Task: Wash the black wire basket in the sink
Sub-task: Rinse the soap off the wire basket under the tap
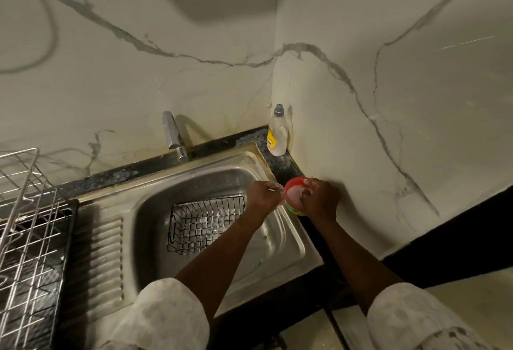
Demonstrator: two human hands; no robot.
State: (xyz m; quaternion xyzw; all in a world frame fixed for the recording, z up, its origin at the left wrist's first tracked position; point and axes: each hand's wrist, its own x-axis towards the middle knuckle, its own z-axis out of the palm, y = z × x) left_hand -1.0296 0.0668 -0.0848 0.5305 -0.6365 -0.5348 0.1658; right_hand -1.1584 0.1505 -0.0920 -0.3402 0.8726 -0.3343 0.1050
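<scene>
We record two hands, both at one round red-rimmed soap tub (294,197) on the dark counter strip right of the sink (155,205).

The left hand (263,192) has its fingers curled and its knuckles against the tub's left rim. We cannot tell whether it grips the tub or only rests against it.

The right hand (322,197) lies over the tub's right side, fingers bent down towards the pale paste inside. We cannot tell whether it holds anything.

One black wire basket (206,223) lies flat on the sink floor, flecked white, with neither hand on it.

Also counted:
- One chrome tap (173,134) behind the basin.
- One dish-liquid bottle (277,134), upright in the wall corner.
- One metal dish rack (26,224) at far left.
</scene>
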